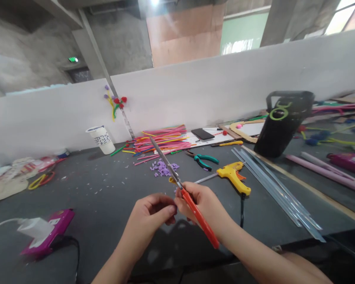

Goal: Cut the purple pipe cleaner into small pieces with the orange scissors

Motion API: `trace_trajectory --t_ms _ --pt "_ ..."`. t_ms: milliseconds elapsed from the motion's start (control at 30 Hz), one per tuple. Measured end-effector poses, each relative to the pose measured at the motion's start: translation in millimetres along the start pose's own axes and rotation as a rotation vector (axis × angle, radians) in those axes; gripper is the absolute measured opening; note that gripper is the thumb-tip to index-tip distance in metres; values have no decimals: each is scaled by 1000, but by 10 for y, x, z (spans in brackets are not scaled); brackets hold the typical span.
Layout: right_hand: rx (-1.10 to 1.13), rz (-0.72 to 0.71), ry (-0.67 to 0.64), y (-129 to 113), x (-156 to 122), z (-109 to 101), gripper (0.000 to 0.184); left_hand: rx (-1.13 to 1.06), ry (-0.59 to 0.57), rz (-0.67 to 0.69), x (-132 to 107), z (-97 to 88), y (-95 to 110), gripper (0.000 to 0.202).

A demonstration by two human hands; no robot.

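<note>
your right hand (205,203) grasps the orange-handled scissors (192,205), the handle slanting across its fingers and the blades pointing away from you, probably so your fingertips can do fine work without putting the tool down. your left hand (148,215) curls thumb toward forefinger, tips just beside the right fingers; whether it pinches anything, i cannot tell. a small yellow piece (172,180) shows beside the blades, just beyond the right fingertips; what supports it is unclear. the purple bits (163,168) lie heaped farther beyond your fingers, seemingly near enough to reach yet clear of your wrists. the glue gun (233,176) lies right of your right fingers, likely handy for that side, with the pliers (205,159) beyond them.
</note>
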State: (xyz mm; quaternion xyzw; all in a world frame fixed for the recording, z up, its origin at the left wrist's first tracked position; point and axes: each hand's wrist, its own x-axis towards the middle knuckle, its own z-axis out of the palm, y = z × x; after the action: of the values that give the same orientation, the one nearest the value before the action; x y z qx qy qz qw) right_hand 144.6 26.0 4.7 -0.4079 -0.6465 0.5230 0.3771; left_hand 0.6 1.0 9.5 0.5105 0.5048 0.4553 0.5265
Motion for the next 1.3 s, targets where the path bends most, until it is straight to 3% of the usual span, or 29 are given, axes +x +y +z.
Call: trace_trajectory --t_ms 300,533,700,900,1300 --pt "-125 -74 -31 26 11 -6 12 122 -12 29 -10 7 2 5" --pt "-763 -235 81 76 -56 -49 31 -119 315 166 20 -174 2 7" --pt "-1045 -272 108 147 -86 -15 42 -156 383 242 18 -236 33 7" --pt "-1128 -296 97 181 -102 4 38 -145 389 307 -2 -252 32 3" --pt "-1126 -320 114 203 -91 20 37 -169 383 304 -4 -240 51 4"
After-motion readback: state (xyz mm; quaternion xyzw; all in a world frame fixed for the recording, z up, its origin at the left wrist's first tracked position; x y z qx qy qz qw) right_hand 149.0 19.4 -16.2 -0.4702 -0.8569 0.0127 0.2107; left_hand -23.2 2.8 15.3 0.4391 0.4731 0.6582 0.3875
